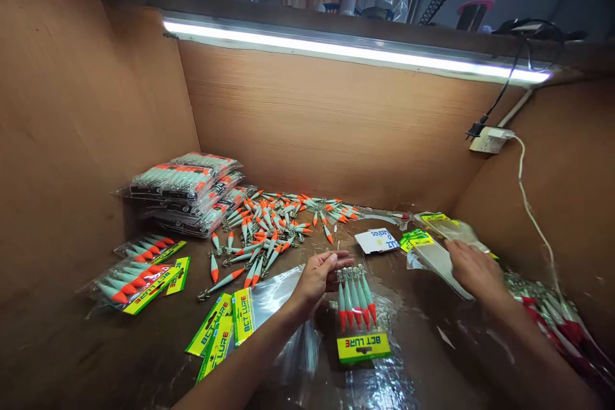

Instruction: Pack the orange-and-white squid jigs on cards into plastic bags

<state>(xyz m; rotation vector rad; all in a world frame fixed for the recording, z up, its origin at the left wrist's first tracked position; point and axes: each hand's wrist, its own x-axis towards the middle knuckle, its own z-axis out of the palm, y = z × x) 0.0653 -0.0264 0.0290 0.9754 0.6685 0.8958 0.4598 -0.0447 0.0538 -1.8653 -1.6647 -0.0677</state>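
My left hand (318, 275) is at the upper left corner of a clear bag of lures (355, 307), thumb closed against the fingers. Several pale lures with orange ends lie side by side in that bag, hooks toward the back wall, and its yellow BCT LURE header (364, 347) faces me. A thin pale strip sticks up by the fingertips. Over on the right, my right hand (475, 269) rests with fingers extended on empty clear bags (439, 262) with yellow-green headers. What its fingertips touch underneath is partly hidden.
Loose lures (269, 230) are heaped at the back. Stacked packs (182, 189) and filled bags (134, 282) stand left, with empty header bags (216, 333) in front. A marked white card (377, 241), red-and-white lures (552, 320) and a hanging cable (526, 198) are rightward.
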